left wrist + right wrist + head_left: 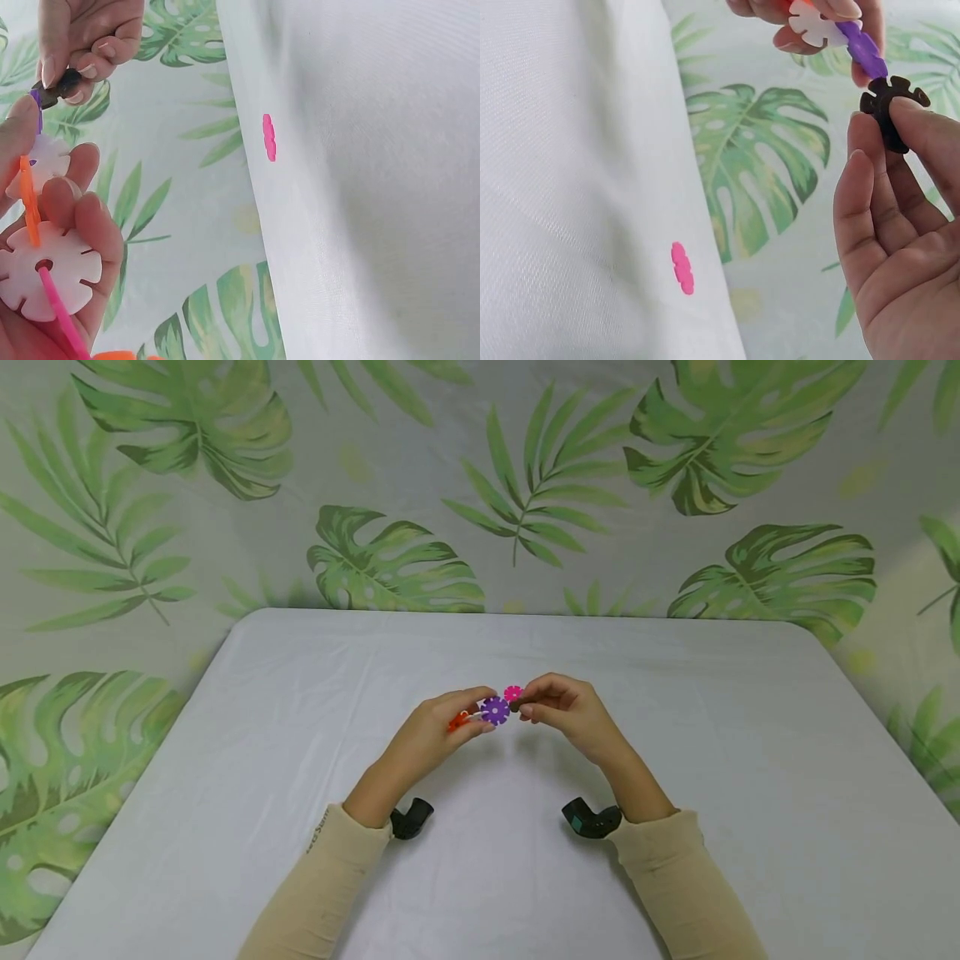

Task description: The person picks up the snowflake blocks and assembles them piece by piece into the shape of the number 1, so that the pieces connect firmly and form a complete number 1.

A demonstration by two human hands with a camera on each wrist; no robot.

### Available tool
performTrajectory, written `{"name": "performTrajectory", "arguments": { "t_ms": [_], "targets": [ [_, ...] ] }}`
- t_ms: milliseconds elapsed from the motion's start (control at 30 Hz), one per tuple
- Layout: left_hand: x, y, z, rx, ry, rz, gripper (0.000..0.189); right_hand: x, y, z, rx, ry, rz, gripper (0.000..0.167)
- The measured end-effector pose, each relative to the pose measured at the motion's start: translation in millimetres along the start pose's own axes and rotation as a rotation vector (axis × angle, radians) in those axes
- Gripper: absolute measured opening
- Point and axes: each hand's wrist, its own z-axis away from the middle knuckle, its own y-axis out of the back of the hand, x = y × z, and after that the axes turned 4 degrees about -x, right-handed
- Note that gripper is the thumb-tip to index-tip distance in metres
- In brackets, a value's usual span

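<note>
My left hand (438, 722) holds a chain of interlocking notched plastic discs. In the left wrist view the chain includes a pink disc (61, 315), a white disc (71, 262), an orange disc (28, 199), another white disc (51, 156) and, at its far end, a purple disc (865, 52). My right hand (573, 710) pinches a black notched disc (885, 112) between thumb and fingers. Its edge meets the purple disc's edge; whether the slots are locked together I cannot tell. Part of the chain is hidden by the left fingers.
A loose pink disc (682, 268) lies on the white-covered table (480, 877), just beyond both hands. Behind the table's far edge hangs a leaf-print cloth (405, 460). Black wrist devices (412, 819) sit at both cuffs.
</note>
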Motion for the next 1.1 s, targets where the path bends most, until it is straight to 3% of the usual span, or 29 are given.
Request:
{"name": "performTrajectory", "arguments": {
  "t_ms": [233, 667, 900, 1100],
  "targets": [
    [0.1, -0.2, 0.8, -0.01, -0.006, -0.001, 0.037, 0.0, -1.9, -1.1, -0.026, 0.023, 0.009, 0.013],
    [1.2, -0.5, 0.5, -0.01, 0.01, -0.009, 0.037, 1.5, -1.3, -0.2, 0.029, 0.047, -0.028, 0.01],
    [3.8, 0.2, 1.0, -0.009, 0.044, -0.045, 0.036, 1.3, -3.4, 0.6, 0.034, 0.03, -0.024, 0.01],
    [3.6, -0.3, 1.0, 0.005, 0.019, -0.075, 0.035, 3.3, -4.3, 1.2, 0.046, 0.013, -0.041, 0.01]
  ]
}}
